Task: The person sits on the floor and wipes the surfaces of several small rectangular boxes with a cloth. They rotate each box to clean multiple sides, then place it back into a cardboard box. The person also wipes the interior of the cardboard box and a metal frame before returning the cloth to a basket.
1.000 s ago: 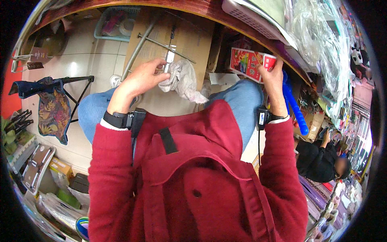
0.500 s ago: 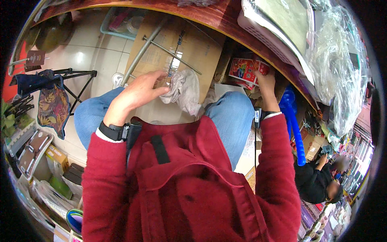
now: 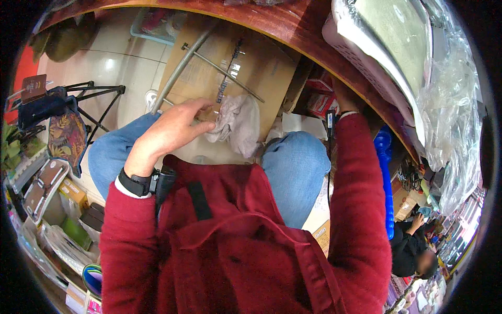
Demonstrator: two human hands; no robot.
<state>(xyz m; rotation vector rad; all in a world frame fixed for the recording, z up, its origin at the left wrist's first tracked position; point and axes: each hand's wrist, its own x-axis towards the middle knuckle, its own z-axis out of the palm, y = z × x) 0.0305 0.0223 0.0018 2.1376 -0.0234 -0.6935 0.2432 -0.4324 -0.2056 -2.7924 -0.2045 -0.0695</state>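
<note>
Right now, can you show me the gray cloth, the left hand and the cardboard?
Gray cloth [image 3: 240,125], head view: its crumpled middle.
Left hand [image 3: 171,125], head view: its back.
Cardboard [image 3: 266,60], head view: its flat brown surface.

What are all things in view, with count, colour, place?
Table: 1, brown, top
Basket: 1, pinkish, upper right
Plastic: uncountable, clear, right
Carton: 1, brown, under table
Frame: 1, grey, across carton
Seat: 1, dark floral, left
Cloth: 1, grey, centre
Packet: count unclear, red, under table
Tube: 1, blue, right
Co-worker: 1, black, lower right
Clutter: uncountable, mixed, both sides
Left hand: 1, red sleeve, beside cloth
Right hand: 1, red sleeve, under table
</note>
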